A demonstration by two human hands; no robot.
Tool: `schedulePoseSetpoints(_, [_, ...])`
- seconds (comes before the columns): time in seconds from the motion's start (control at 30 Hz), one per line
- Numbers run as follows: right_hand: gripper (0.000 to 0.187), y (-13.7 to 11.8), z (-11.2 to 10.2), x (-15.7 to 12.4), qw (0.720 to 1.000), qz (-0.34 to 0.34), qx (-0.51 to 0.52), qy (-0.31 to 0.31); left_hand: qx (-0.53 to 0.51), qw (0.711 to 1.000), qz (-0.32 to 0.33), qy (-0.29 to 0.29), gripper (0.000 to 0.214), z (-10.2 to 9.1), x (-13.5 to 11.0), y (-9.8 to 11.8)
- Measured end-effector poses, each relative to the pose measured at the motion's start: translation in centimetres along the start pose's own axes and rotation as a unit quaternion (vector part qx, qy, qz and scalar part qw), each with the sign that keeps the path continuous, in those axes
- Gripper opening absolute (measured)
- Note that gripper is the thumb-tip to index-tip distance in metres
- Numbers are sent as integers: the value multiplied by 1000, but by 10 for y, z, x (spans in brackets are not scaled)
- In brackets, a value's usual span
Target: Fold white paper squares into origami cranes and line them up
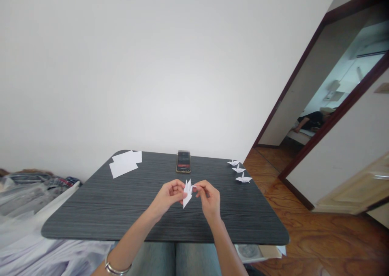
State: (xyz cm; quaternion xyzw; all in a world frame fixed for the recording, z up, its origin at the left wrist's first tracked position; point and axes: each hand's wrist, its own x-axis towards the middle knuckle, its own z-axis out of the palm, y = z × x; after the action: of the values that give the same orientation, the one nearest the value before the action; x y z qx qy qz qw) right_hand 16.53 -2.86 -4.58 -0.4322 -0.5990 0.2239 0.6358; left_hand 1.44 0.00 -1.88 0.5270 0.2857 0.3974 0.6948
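A folded white paper crane [187,193] is held above the table between my two hands. My left hand [170,195] pinches its body from the left, thumb in front. The fingers of my right hand [209,197] are closed on a thin pointed end at the crane's right side. Pointed paper tips stick up between the hands. Three finished-looking paper cranes stand in a row at the table's right edge: a back one [233,162], a middle one [238,169] and a front one [243,179].
The dark wood-grain table [121,211] has rounded corners and meets a white wall. A phone [183,161] stands behind my hands. Flat white paper sheets [125,163] lie at the back left. Clothes [39,195] are piled left of the table. A person [313,121] is beyond the doorway.
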Motion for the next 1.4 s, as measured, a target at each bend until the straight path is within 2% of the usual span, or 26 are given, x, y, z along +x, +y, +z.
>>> schedulePoseSetpoints(0.1, [26,-2,0,0,998,50,36,-10,3,1000,3,-6,27,-1,1,-1])
schedulePoseSetpoints(0.2, [22,-3,0,0,997,80,16,-16,6,1000,3,-8,28,-1,1,-1])
schedulePoseSetpoints(0.3, [18,-4,1,0,996,83,-19,-20,8,1000,3,-6,28,0,1,-1])
schedulePoseSetpoints(0.6, [21,-6,2,0,996,82,-31,-9,14,1000,4,-5,28,0,2,-1])
schedulePoseSetpoints(0.7, [24,-5,2,1,995,96,7,-10,13,1000,7,-4,27,0,2,-1])
schedulePoseSetpoints(0.8, [29,-2,2,4,986,137,95,-11,13,1000,9,2,27,0,2,0])
schedulePoseSetpoints(0.9, [26,-1,1,7,978,164,127,-19,26,1000,8,3,27,0,1,1])
schedulePoseSetpoints(1.03, [19,-5,3,7,983,160,89,-32,52,998,16,0,24,2,1,2])
schedulePoseSetpoints(1.2, [20,-8,7,3,986,155,66,-17,72,997,32,13,25,2,3,-1])
schedulePoseSetpoints(1.4, [18,-5,9,0,984,159,76,-26,85,996,24,20,28,3,3,0])
